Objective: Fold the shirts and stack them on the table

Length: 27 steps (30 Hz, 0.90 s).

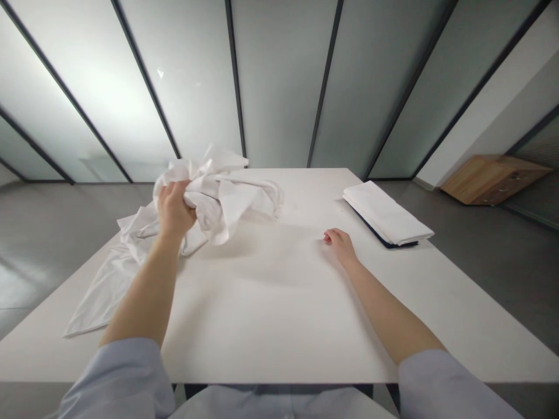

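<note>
One hand of mine, the left hand (174,203), is grasping a crumpled white cloth (222,203), with the fingers bent around a bunch of its folds and the back of the hand turned up to me. The left forearm (148,285) stretches forward, and its pale sleeve (122,375) ends near the elbow. I have this bundle at the far left part of one white table (271,331), and its shadow falls on the tabletop below.

One stretch of white fabric (105,285) lies under the bundle and beside my forearm, and it runs to a pointed corner near the left edge (whether it is the same cloth or a second one, I cannot tell).

My right hand (340,244) is low at the table, to the right of the middle, with the fingers curled inward and pointing to the left. I cannot tell if it is closed completely, nor if it touches the surface. The right forearm (393,311) slants inward from my right side.

Near this hand, at the right edge, I count two pieces in one neat stack: one folded white cloth (384,212) on top, one dark cloth (399,245) under it. Farther away are one wooden cabinet (493,180) and several frosted glass panels (283,75).
</note>
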{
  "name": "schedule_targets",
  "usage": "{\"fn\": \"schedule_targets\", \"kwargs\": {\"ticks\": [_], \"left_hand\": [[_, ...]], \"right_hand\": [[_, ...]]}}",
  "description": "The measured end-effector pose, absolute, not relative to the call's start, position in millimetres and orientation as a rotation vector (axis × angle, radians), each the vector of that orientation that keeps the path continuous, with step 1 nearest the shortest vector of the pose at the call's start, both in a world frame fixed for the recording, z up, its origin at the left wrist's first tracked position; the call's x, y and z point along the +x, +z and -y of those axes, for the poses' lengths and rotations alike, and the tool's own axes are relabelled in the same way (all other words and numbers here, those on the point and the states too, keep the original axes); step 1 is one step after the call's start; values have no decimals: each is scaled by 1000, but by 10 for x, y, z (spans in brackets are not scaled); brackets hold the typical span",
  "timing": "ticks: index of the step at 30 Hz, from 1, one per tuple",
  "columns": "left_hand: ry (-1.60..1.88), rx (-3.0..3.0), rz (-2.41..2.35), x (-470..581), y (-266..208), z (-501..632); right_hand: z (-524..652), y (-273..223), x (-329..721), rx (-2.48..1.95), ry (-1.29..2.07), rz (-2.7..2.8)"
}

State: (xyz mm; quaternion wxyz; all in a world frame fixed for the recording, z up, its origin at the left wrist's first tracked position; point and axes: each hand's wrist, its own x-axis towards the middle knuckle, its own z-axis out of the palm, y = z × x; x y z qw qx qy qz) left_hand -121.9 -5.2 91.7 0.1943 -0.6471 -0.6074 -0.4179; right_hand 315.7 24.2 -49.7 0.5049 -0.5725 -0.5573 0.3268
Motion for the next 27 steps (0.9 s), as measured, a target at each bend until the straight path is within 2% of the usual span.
{"fn": "schedule_targets", "kwargs": {"ticks": [4, 9, 16, 20, 27], "left_hand": [[-902, -1643, 2023, -1808, 933, 17], [-447, -1501, 2660, -1911, 548, 89], [-887, -1862, 2016, -916, 201, 39], [-894, -2312, 1822, -301, -51, -78], [-863, -2601, 1942, -46, -517, -169]], "right_hand": [[-279, -552, 3178, -1410, 772, 1367], [-310, -583, 3168, -1431, 746, 1407], [-307, -600, 3180, -1448, 762, 1433], [-294, -590, 3193, -1447, 764, 1414], [-260, -562, 3186, -1478, 698, 1443]]}}
